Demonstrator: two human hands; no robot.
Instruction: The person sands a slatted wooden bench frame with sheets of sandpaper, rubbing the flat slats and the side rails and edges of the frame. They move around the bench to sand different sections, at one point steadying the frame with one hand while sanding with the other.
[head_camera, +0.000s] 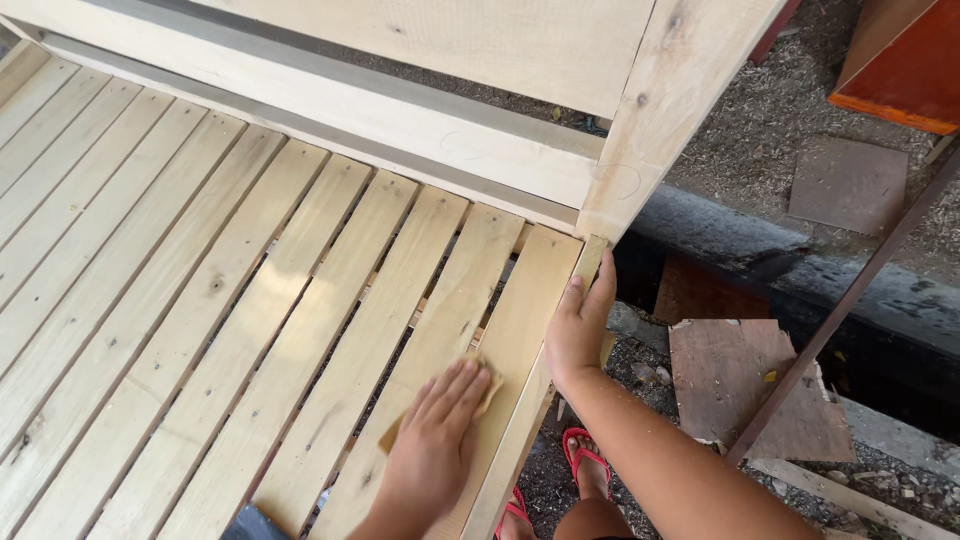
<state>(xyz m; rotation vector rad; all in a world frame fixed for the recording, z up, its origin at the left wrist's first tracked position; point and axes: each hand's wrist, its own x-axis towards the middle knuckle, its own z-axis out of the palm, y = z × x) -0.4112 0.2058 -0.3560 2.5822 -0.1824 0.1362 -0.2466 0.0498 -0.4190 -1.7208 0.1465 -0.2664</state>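
Your left hand (432, 440) lies flat, fingers spread, pressing a tan sheet of sandpaper (478, 390) onto a pale wooden slat (420, 350) near the right end of a slatted wooden frame (200, 300). Your right hand (580, 325) curls over the frame's outer edge rail (545, 385), fingers closed around it just below an upright corner post (665, 110). A back rail (400, 120) crosses the top. Beyond the edge, on sawdust-strewn ground, lie flat brown board scraps (740, 380), a thin dark slanting rod (850, 300) and an orange-brown panel (900, 60). Your feet in red sandals (585, 465) stand just beside the frame.
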